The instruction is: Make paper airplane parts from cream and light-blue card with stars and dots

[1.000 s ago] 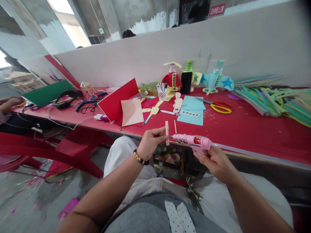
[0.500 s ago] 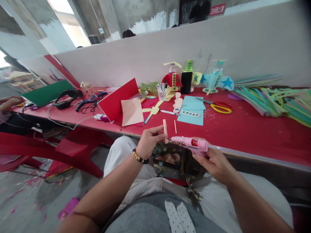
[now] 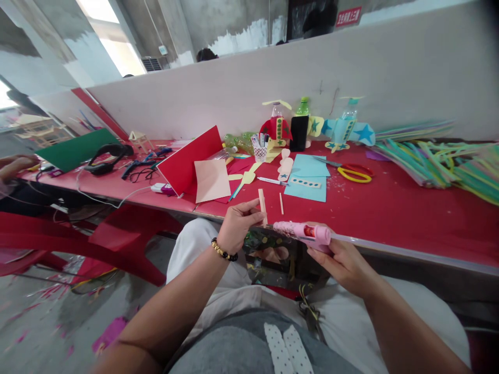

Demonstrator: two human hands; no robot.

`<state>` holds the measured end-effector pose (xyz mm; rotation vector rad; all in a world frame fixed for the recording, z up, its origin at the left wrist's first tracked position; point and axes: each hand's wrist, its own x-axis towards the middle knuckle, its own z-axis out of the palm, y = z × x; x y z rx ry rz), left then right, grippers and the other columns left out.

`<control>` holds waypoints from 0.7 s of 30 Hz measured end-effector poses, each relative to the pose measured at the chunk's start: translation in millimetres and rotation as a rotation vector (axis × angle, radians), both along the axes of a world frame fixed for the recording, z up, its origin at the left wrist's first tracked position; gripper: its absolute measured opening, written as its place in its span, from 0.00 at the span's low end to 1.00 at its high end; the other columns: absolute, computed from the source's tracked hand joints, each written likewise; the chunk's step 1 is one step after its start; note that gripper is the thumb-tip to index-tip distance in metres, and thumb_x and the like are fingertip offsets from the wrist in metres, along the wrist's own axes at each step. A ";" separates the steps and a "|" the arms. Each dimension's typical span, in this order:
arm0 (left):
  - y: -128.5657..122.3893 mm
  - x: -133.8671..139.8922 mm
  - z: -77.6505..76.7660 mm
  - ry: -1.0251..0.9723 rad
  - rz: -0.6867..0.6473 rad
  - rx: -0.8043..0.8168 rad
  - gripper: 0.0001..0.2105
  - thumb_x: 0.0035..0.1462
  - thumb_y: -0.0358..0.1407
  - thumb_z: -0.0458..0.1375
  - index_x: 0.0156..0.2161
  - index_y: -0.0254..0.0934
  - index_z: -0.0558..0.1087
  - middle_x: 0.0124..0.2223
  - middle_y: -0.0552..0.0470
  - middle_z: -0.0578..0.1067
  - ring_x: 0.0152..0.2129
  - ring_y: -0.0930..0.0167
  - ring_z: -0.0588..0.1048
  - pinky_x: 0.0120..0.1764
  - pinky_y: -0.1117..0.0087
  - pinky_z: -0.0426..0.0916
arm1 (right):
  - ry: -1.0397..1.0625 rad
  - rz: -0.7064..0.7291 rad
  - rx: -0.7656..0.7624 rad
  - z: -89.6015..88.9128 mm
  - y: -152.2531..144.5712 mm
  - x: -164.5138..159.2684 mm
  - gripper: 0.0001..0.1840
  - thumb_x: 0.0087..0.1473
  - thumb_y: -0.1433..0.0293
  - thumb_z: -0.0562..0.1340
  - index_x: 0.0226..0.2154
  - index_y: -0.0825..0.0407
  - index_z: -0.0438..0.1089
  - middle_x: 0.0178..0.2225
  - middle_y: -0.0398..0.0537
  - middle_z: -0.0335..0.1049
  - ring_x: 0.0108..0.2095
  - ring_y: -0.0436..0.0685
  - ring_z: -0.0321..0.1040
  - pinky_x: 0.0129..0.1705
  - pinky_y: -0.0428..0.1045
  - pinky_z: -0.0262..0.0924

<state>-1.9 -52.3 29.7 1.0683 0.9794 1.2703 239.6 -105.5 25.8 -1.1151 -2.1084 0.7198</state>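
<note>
Between the thumb and fingers of my left hand is a pale wooden strip, held upright and slightly tilted. My right hand grips a pink glue gun whose nozzle points left, close to the strip's lower end; whether they touch I cannot tell. A second, thinner wooden stick lies on the red table just beyond. Behind it are blue paper sheets, with a dotted paper strip on top, and a white marker pen.
Scissors with yellow and red handles lie to the right, near a pile of coloured strips. Decorated bottle planes and a phone stand at the back. Left are a red board and a co-worker's hand.
The wooden strip has tilted a little, its top moving left. The glue gun has shifted slightly left and down, staying close to the strip.
</note>
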 end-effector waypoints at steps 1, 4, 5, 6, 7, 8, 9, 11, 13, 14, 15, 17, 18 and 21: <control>0.2 -0.2 -0.1 -0.007 0.003 -0.002 0.21 0.41 0.33 0.69 0.44 0.33 0.77 0.25 0.56 0.73 0.20 0.78 0.70 0.26 0.76 0.66 | 0.000 0.002 0.000 0.6 0.0 -0.4 0.19 0.59 0.66 0.55 0.52 0.53 0.65 0.37 0.52 0.74 0.40 0.60 0.71 0.44 0.53 0.65; 0.7 -0.5 0.8 -0.025 0.018 -0.011 0.21 0.41 0.33 0.69 0.44 0.33 0.77 0.24 0.57 0.73 0.20 0.79 0.70 0.26 0.77 0.66 | 0.013 0.019 0.011 1.0 0.6 -1.0 0.19 0.59 0.67 0.55 0.53 0.52 0.64 0.37 0.51 0.74 0.39 0.59 0.70 0.42 0.50 0.65; 0.9 -0.5 1.6 -0.028 0.026 -0.014 0.21 0.41 0.33 0.69 0.44 0.34 0.77 0.24 0.57 0.73 0.19 0.79 0.70 0.25 0.77 0.65 | 0.016 0.027 0.015 0.5 1.0 -0.8 0.19 0.59 0.67 0.55 0.53 0.52 0.63 0.38 0.51 0.73 0.40 0.59 0.70 0.42 0.50 0.65; 1.1 -0.5 2.8 -0.031 0.034 -0.017 0.21 0.40 0.33 0.69 0.44 0.34 0.77 0.24 0.57 0.72 0.19 0.79 0.69 0.24 0.77 0.65 | 0.016 0.029 0.014 -0.4 1.5 -0.2 0.19 0.59 0.67 0.55 0.53 0.51 0.64 0.39 0.51 0.73 0.40 0.59 0.70 0.42 0.50 0.64; 1.4 -0.6 4.2 -0.035 0.037 -0.019 0.21 0.40 0.33 0.70 0.44 0.34 0.77 0.24 0.57 0.72 0.19 0.79 0.69 0.24 0.77 0.65 | 0.015 0.022 0.010 -1.6 2.1 0.8 0.18 0.59 0.67 0.55 0.51 0.52 0.65 0.38 0.50 0.73 0.39 0.58 0.70 0.41 0.50 0.64; 1.7 -0.8 5.7 -0.040 0.036 -0.021 0.22 0.39 0.34 0.70 0.44 0.34 0.77 0.24 0.57 0.73 0.19 0.79 0.69 0.24 0.77 0.66 | 0.017 0.007 -0.002 -3.0 2.9 2.2 0.16 0.58 0.66 0.56 0.48 0.52 0.67 0.36 0.50 0.72 0.36 0.57 0.69 0.38 0.49 0.64; 2.1 -1.1 7.3 -0.049 0.034 -0.023 0.22 0.39 0.34 0.70 0.43 0.33 0.77 0.24 0.57 0.73 0.19 0.79 0.70 0.25 0.77 0.66 | 0.028 -0.012 -0.030 -4.6 3.8 3.9 0.14 0.58 0.65 0.56 0.45 0.53 0.68 0.32 0.48 0.71 0.32 0.56 0.69 0.35 0.48 0.63; 4.0 -2.2 10.0 -0.070 0.033 -0.033 0.22 0.37 0.34 0.71 0.43 0.33 0.77 0.26 0.56 0.74 0.21 0.78 0.71 0.28 0.76 0.68 | 0.112 -0.042 -0.118 -7.8 6.4 8.2 0.12 0.58 0.64 0.57 0.40 0.54 0.69 0.24 0.44 0.67 0.25 0.53 0.65 0.28 0.47 0.60; 7.4 -4.0 11.5 -0.085 0.036 -0.042 0.23 0.37 0.33 0.71 0.42 0.33 0.77 0.27 0.55 0.75 0.23 0.77 0.72 0.30 0.74 0.70 | 0.251 -0.065 -0.222 -10.6 10.1 13.3 0.12 0.58 0.63 0.57 0.39 0.54 0.68 0.20 0.41 0.64 0.21 0.51 0.61 0.24 0.46 0.57; 9.8 -5.2 11.8 -0.091 0.037 -0.044 0.23 0.36 0.33 0.71 0.43 0.34 0.77 0.27 0.56 0.75 0.23 0.77 0.73 0.31 0.74 0.71 | 0.317 -0.086 -0.264 -11.7 12.4 16.2 0.12 0.57 0.63 0.58 0.37 0.54 0.68 0.20 0.41 0.64 0.20 0.50 0.60 0.23 0.46 0.56; 12.7 -6.5 11.8 -0.094 0.032 -0.045 0.23 0.37 0.32 0.71 0.43 0.34 0.77 0.26 0.56 0.74 0.23 0.77 0.73 0.32 0.74 0.71 | 0.374 -0.127 -0.290 -12.5 15.1 19.4 0.11 0.57 0.62 0.59 0.34 0.54 0.68 0.20 0.42 0.65 0.20 0.50 0.59 0.23 0.46 0.55; 19.4 -9.3 11.6 -0.096 0.008 -0.043 0.23 0.38 0.32 0.71 0.44 0.34 0.76 0.25 0.57 0.73 0.22 0.78 0.72 0.32 0.73 0.71 | 0.468 -0.247 -0.316 -12.9 21.4 27.3 0.13 0.55 0.60 0.60 0.28 0.53 0.66 0.19 0.44 0.68 0.19 0.49 0.60 0.22 0.45 0.54; 23.3 -10.6 11.6 -0.096 -0.011 -0.044 0.23 0.38 0.31 0.70 0.44 0.35 0.76 0.25 0.58 0.73 0.22 0.78 0.72 0.32 0.73 0.71 | 0.508 -0.316 -0.331 -12.4 25.0 32.3 0.14 0.55 0.59 0.60 0.26 0.53 0.66 0.19 0.45 0.69 0.20 0.50 0.62 0.22 0.45 0.55; 36.4 -13.1 12.7 -0.082 -0.080 -0.052 0.23 0.39 0.31 0.70 0.45 0.36 0.75 0.25 0.57 0.74 0.22 0.77 0.73 0.31 0.72 0.72 | 0.574 -0.485 -0.408 -8.2 37.2 53.0 0.19 0.54 0.55 0.60 0.24 0.54 0.67 0.18 0.49 0.70 0.19 0.52 0.66 0.22 0.46 0.58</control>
